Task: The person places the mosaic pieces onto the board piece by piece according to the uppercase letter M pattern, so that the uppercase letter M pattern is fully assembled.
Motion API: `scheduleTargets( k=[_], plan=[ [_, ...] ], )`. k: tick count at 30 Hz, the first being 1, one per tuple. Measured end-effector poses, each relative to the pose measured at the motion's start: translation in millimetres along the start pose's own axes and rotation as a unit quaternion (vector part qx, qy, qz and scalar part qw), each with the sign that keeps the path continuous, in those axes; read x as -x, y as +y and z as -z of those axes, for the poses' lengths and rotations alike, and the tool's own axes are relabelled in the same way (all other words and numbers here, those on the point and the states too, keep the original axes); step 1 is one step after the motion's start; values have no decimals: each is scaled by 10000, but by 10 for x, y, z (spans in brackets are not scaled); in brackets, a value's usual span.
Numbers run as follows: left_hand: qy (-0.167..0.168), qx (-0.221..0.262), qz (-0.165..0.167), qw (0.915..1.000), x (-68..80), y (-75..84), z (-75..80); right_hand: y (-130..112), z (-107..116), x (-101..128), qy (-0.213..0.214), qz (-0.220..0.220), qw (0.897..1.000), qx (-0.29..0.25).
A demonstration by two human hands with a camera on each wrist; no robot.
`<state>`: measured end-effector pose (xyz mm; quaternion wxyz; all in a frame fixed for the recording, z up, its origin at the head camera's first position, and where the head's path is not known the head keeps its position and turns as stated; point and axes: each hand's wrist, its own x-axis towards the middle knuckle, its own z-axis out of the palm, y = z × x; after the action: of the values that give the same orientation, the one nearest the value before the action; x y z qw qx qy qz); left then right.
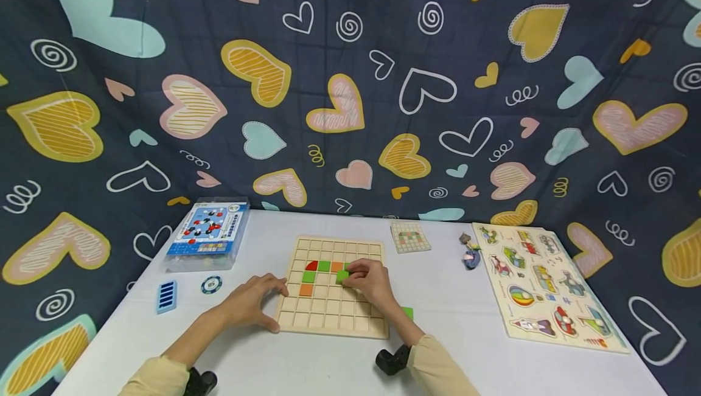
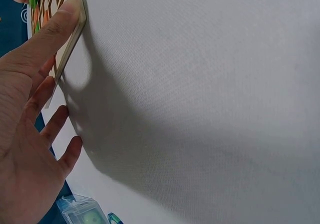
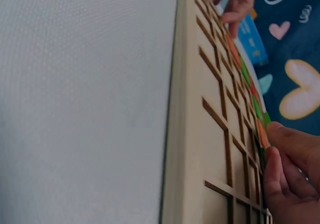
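The grid board (image 1: 331,305) looks like pale, matt, unvarnished wood, with smooth-cut bars between its cells. The green tile (image 1: 342,275) has a flat painted finish. The desk (image 1: 454,347) is covered in white cloth with a fine, rough weave. The box (image 1: 209,233) is clear, glossy plastic. The backdrop (image 1: 350,79) is printed matt fabric.

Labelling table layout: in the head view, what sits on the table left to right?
Blue ridged block → poker chip → wooden grid board → small pattern card → small figurine → vehicle peg puzzle.
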<state>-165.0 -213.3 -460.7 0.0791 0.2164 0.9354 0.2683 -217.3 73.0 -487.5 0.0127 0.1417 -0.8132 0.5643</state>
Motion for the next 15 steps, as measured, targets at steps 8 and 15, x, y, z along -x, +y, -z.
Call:
scheduleTargets(
  k=[8, 15],
  plan=[
    [3, -19, 19, 10000, -1, 4, 23, 1, -43, 4, -19, 182, 9994, 306],
    [-6, -30, -44, 10000, 6, -12, 12, 11, -67, -3, -93, 64, 9997, 196]
  ],
)
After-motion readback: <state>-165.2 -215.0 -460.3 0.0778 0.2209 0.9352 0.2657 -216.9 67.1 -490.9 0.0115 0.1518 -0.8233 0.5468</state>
